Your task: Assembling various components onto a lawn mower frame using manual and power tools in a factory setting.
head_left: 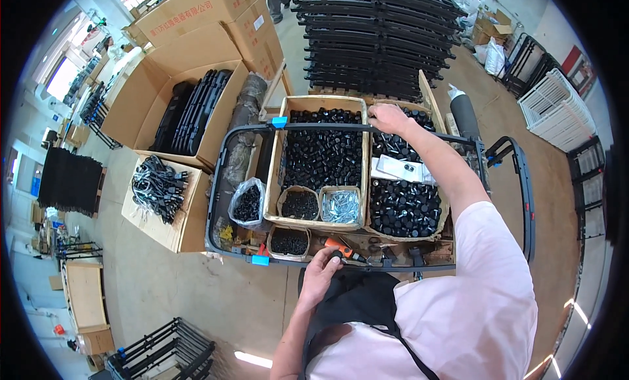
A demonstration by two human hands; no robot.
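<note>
A black tubular frame (321, 126) with blue clips lies across the work table, over boxes of small parts. At its near bar, my left hand (317, 278) pinches a small round black knob (337, 254) between thumb and fingertips. An orange-and-black power screwdriver (343, 247) lies just beyond that hand. My right arm stretches to the far bar, where my right hand (391, 119) is closed at the corner between two parts boxes. What its fingers grip is too small to make out. Below it, a white paper pad (398, 169) rests on the right-hand box.
Black knobs fill a large wooden box (280, 183) and a carton (371, 216). Smaller tubs hold silver screws (341, 206) and black screws (289, 241). Cables (160, 187) and an open carton (134, 111) stand left; black frames (380, 39) are stacked behind.
</note>
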